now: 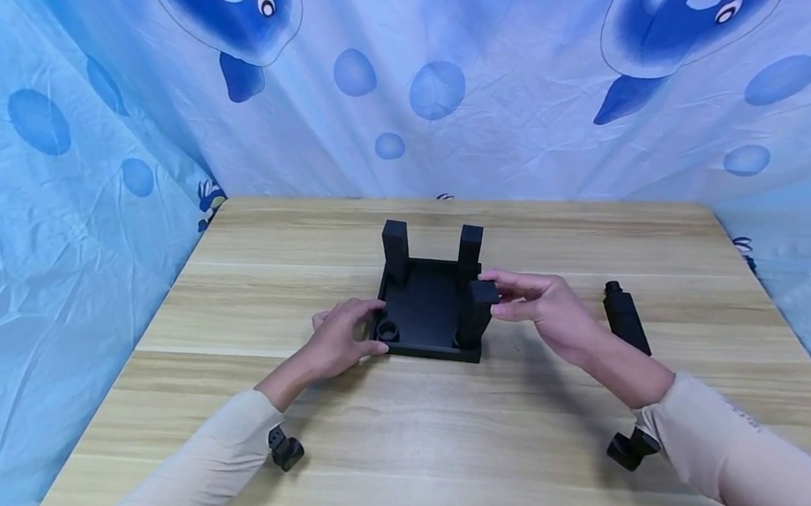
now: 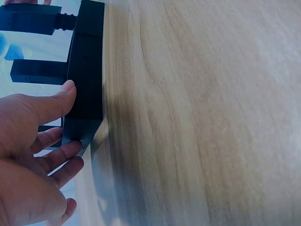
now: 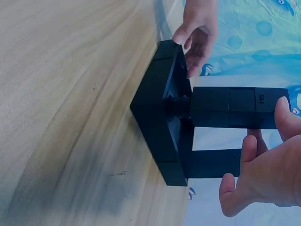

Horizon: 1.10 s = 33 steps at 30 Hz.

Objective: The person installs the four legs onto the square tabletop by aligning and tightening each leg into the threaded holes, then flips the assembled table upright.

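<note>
A black rectangular tabletop (image 1: pixel 425 311) with a raised rim lies upside down, like a small table's underside. Legs rise from its far left corner (image 1: pixel 395 254) and far right corner (image 1: pixel 470 251). At the near right corner stands another black leg (image 1: pixel 475 320); some of its screw thread (image 3: pixel 178 107) shows above the socket. My right hand (image 1: pixel 555 314) pinches this leg near its top end. With thumb and fingers, my left hand (image 1: pixel 343 335) holds the near left corner, beside a round socket (image 1: pixel 387 331) that has no leg in it.
A loose black leg (image 1: pixel 627 317) with a threaded end lies on the wooden table (image 1: pixel 416 435), right of the tabletop and beyond my right forearm. Small black wrist cameras hang at both sleeves. A blue curtain with dolphins (image 1: pixel 392 29) stands behind the table and along its sides.
</note>
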Each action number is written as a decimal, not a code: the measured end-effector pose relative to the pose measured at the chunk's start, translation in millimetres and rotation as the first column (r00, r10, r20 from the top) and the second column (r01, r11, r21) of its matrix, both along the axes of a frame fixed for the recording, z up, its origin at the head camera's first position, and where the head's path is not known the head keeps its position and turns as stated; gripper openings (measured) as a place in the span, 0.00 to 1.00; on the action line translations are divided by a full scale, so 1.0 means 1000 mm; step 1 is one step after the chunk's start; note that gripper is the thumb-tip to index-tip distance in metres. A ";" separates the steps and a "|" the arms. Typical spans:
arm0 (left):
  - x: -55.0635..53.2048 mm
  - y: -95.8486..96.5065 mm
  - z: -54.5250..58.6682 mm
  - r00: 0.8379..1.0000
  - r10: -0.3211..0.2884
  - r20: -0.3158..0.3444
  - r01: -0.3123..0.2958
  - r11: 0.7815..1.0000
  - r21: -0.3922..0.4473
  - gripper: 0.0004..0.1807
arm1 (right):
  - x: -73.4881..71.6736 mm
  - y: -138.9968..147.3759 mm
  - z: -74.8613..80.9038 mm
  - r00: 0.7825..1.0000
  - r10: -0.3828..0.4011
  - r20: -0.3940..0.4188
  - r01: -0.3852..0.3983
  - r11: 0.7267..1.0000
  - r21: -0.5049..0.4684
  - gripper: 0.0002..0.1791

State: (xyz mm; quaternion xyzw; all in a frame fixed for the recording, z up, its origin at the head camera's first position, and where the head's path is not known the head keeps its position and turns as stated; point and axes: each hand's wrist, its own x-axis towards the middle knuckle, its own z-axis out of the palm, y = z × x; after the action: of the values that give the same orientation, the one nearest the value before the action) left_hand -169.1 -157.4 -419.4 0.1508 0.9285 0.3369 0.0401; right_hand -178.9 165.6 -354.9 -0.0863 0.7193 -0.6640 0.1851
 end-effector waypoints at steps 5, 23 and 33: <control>0.000 0.000 0.001 1.000 0.000 -0.008 0.000 1.000 -0.002 0.36 | -0.001 -0.004 -0.004 1.000 -0.005 -0.023 0.006 1.000 0.029 0.28; 0.000 0.000 0.001 1.000 0.009 -0.008 -0.009 1.000 -0.011 0.36 | -0.002 -0.019 -0.008 0.825 0.206 -0.527 0.034 0.912 0.409 0.26; 0.001 -0.001 0.000 1.000 0.014 0.017 -0.014 1.000 -0.007 0.35 | -0.005 -0.030 -0.016 0.785 0.155 -0.600 0.105 0.921 0.376 0.25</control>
State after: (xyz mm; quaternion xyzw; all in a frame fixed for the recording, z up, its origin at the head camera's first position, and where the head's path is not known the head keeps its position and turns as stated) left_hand -167.9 -158.2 -419.7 0.1413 0.9304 0.3350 0.0461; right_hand -184.1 136.1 -370.6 -0.2703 0.8556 -0.4397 -0.0383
